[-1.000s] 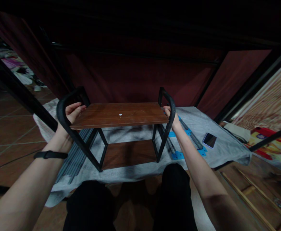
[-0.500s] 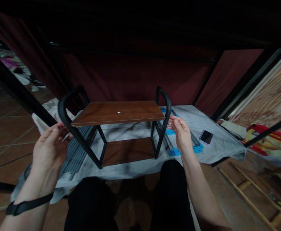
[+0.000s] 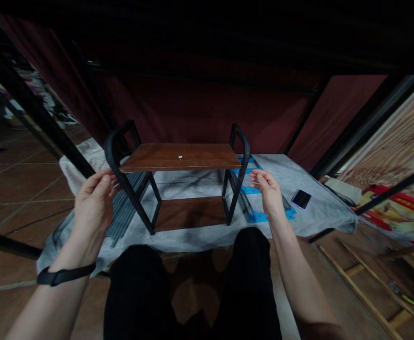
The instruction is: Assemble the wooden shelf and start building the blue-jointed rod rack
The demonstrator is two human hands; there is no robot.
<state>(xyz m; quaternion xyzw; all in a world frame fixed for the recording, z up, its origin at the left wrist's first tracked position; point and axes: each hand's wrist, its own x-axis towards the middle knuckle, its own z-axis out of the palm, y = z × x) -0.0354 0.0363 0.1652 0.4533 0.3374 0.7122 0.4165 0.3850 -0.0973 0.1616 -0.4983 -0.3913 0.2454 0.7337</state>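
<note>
1. Two-tier shelf (image 3: pixel 196 163) stands upright on a pale cloth (image 3: pixel 313 219), just beyond the knees (image 3: pixel 138 278), before a dark red panel (image 3: pixel 196 108).
2. I see two brown boards in its black tube frame (image 3: pixel 111 153), curved at the top on both sides; a white speck (image 3: pixel 180 157) sits on the upper board (image 3: pixel 155 155).
3. My left hand (image 3: pixel 95 198), below a black wristband (image 3: pixel 67 275), is at the frame's left side, thumb bent toward the fingers. From this camera I cannot fairly say whether the fingertips touch the tube or pinch anything small.
4. My right hand (image 3: pixel 271 191) hangs just beside the frame's right side, apart from it, fingers curled and thumb near them; whether they meet on something, I cannot tell.
5. Gray tubes (image 3: pixel 120 224) lie on the cloth by the left hand, partly hidden by it.
6. Right of the shelf I have blue plates (image 3: pixel 255 216) with dark rods, then a phone (image 3: pixel 301 199) lying face up.
7. On the floor at far right lies a wooden frame (image 3: pixel 353 285).
</note>
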